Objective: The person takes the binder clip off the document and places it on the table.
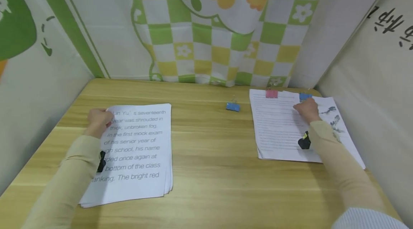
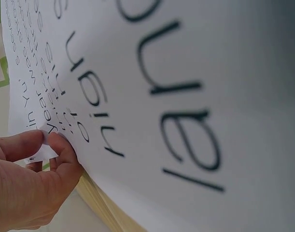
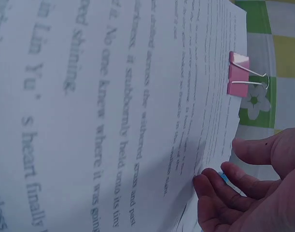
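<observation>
At the left, a stack of large-print paper sheets [image 1: 138, 143] lies on the table. My left hand [image 1: 99, 121] pinches its upper left corner; the left wrist view shows thumb and fingers [image 2: 65, 150] at that corner. Over on the right, my right hand [image 1: 308, 110] is at the upper right part of a small-print stack [image 1: 277, 125]. Its fingertips [image 3: 201, 182] meet the sheet edge, while the thumb stands apart. A pink binder clip [image 3: 239, 75] grips the top edge of this stack. Just beyond the right hand sits a blue binder clip [image 1: 305, 96], mostly covered by fingers in the right wrist view.
Between the stacks, another blue binder clip [image 1: 233, 106] lies on the wooden table [image 1: 209, 164]. A sheet with a dark plant-like picture [image 1: 337, 123] lies partly under the small-print stack. Checked cloth [image 1: 222, 53] hangs along the back edge, and pale cloth walls stand at both sides.
</observation>
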Demonstrator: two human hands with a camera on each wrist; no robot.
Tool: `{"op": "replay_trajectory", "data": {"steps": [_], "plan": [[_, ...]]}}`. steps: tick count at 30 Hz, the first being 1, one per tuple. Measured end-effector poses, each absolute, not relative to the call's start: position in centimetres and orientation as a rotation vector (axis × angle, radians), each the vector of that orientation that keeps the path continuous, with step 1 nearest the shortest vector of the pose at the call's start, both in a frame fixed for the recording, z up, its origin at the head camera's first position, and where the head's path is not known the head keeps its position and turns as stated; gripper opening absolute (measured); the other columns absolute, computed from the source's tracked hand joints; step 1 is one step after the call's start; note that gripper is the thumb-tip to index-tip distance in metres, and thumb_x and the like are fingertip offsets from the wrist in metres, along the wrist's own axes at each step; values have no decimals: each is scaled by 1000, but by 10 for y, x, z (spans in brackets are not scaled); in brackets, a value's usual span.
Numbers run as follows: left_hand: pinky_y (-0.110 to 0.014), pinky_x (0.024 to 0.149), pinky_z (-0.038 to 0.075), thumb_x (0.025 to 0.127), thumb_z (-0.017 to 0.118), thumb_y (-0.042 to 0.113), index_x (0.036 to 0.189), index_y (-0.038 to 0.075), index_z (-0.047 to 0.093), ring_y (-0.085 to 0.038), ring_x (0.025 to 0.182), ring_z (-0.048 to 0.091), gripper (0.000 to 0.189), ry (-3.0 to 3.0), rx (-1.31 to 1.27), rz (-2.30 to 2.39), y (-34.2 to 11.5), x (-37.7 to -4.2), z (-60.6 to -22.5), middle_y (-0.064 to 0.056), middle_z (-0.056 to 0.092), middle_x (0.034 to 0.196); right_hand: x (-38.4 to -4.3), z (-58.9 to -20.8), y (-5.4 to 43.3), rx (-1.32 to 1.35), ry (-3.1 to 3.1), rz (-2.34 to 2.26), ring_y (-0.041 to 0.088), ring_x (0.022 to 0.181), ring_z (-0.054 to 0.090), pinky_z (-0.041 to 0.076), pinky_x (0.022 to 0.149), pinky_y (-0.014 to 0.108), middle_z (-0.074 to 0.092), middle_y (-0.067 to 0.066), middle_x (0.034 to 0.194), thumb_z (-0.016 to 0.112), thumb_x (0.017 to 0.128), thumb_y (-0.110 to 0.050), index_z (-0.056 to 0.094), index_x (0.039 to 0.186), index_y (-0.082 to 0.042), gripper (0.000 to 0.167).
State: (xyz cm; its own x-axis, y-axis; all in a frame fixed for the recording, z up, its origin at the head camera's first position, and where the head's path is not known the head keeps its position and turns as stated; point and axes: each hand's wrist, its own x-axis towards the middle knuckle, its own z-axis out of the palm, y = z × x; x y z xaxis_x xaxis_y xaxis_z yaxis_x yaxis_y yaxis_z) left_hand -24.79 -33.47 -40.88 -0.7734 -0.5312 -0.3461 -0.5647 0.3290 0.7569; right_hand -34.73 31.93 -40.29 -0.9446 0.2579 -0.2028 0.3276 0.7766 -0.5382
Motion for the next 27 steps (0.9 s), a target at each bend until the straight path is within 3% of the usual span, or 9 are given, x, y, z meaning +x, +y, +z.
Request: {"op": "replay_trajectory", "data": {"steps": [8, 16, 22, 27], "plan": [[-14, 49, 49, 82, 44, 1, 141, -10, 32, -1, 57, 46, 61, 2533, -1019, 1459, -337, -244, -407, -32, 41, 137, -344, -404, 329, 531, 2829, -868, 49, 121, 44, 40, 107, 57, 42, 40, 131, 52, 88, -18, 35, 130, 22, 61], [-14, 48, 49, 84, 43, 2, 141, -9, 32, -1, 54, 46, 59, 2537, -1048, 1440, -336, -246, -408, -30, 45, 131, -349, -416, 330, 470, 2921, -577, 50, 104, 53, 50, 86, 61, 51, 37, 117, 54, 83, -20, 46, 118, 19, 53], [-14, 48, 49, 85, 44, 2, 140, -9, 34, -2, 57, 47, 57, 2536, -1065, 1447, -335, -247, -410, -29, 46, 129, -353, -421, 327, 515, 2923, -547, 54, 110, 49, 41, 95, 67, 50, 38, 119, 52, 81, -15, 45, 120, 18, 52], [-14, 49, 49, 86, 44, 3, 140, -9, 34, -1, 58, 47, 57, 2545, -1070, 1439, -336, -248, -409, -29, 46, 131, -354, -420, 327, 497, 2929, -566, 56, 109, 48, 39, 95, 68, 49, 39, 118, 51, 81, -14, 46, 117, 19, 49]]}}
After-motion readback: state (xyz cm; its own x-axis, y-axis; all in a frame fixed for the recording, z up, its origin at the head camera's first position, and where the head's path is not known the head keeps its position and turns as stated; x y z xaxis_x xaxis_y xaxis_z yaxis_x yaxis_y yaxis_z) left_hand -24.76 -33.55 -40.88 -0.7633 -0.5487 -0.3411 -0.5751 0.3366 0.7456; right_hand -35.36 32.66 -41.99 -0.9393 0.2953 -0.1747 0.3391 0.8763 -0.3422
